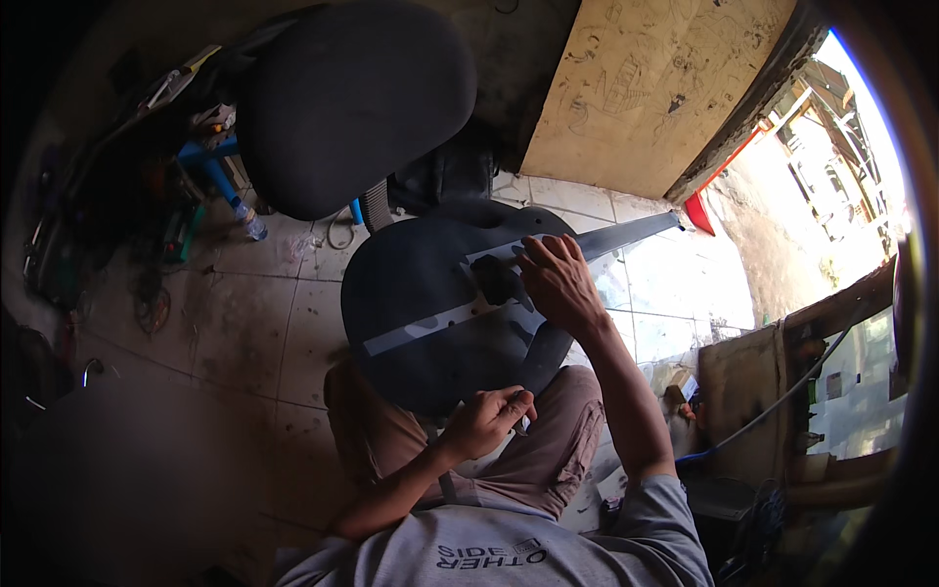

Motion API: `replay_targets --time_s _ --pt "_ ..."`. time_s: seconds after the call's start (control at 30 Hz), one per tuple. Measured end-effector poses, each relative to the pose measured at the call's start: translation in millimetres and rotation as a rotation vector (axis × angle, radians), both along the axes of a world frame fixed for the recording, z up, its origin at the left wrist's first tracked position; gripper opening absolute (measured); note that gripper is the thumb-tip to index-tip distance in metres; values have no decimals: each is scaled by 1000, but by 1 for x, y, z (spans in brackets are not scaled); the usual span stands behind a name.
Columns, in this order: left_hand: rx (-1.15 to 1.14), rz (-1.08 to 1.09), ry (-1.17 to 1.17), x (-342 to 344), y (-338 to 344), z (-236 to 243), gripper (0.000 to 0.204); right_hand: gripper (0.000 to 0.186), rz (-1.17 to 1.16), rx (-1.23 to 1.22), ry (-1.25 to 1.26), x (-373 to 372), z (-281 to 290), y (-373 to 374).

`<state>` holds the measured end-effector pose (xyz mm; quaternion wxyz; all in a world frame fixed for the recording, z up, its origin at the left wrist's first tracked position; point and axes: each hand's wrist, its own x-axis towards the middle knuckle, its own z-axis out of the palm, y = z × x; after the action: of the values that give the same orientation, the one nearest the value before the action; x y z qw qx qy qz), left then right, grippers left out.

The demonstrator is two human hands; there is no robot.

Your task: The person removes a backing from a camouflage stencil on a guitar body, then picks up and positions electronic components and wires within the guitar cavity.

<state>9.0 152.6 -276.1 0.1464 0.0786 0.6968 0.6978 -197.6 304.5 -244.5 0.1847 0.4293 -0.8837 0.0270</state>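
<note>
Above your legs (572, 411), your left hand (492, 419) is curled in a tight grip at the near edge of the dark panel (391, 284); what it pinches, I cannot tell. The panel rests across you and could tilt if your knees shift. Beyond, your right hand (559, 279) bends onto the grey strip (489, 252), grip unclear; uneven pressure might crease it or swing the long arm (626, 233) aside
</note>
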Motion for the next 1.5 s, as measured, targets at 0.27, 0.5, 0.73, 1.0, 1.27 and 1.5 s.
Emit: replay_targets --time_s 0.27,0.5,0.73,1.0,1.27,1.5 --pt "49 25 56 -1 3 -9 51 15 7 -287 -79 -16 6 14" --pt "36 23 45 0 2 -7 49 17 -276 -497 -505 -6 14 16" --pt "33 -37 -9 -2 -1 -8 47 16 -197 -485 -483 -17 -2 15" --pt "68 -63 -59 -3 0 -7 45 59 1 -246 -288 -21 -31 12" --pt "39 -24 -33 -2 1 -3 45 58 15 -153 -183 -14 -15 8" --pt "-9 -25 -30 -1 -1 -4 43 56 5 -100 -213 -8 -8 4"
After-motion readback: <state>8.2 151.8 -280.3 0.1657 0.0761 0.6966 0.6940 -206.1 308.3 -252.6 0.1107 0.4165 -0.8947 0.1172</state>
